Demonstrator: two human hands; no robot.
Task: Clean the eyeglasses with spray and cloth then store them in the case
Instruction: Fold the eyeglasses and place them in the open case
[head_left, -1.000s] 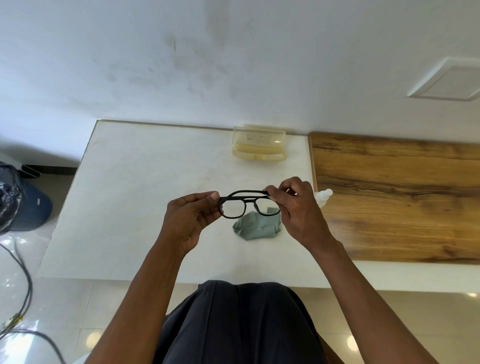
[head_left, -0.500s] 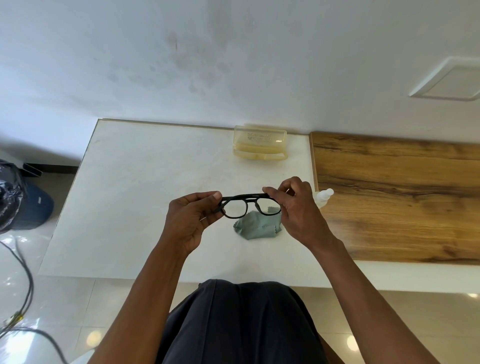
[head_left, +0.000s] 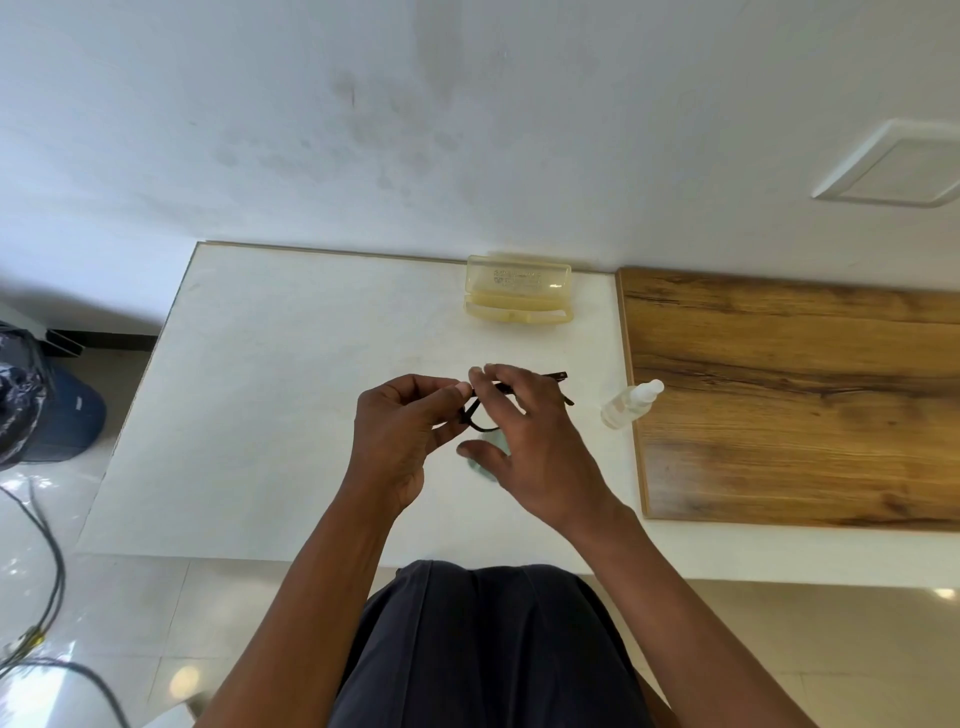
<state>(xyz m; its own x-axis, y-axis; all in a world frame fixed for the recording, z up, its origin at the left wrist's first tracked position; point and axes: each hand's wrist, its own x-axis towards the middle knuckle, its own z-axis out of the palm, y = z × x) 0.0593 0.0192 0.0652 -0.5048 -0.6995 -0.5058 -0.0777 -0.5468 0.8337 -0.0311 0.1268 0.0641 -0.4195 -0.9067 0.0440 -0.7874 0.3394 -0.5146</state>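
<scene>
I hold the black eyeglasses above the white table. My left hand pinches their left end between thumb and fingers. My right hand lies over the frame with fingers stretched out, their tips touching it close to my left fingertips, and the thumb apart below. It hides most of the glasses. The grey-green cloth lies on the table under my right hand and shows only a little. The small clear spray bottle lies to the right. The yellowish case stands open at the wall.
A wooden board covers the right part of the table, its edge beside the bottle. On the floor to the left are a blue bin with a dark bag and loose cables. My dark-clothed lap is below the table's near edge.
My right hand has let go of the glasses' right end and moved left across the frame, towards my left fingertips. The glasses now sit slanted, and the bottle is uncovered.
</scene>
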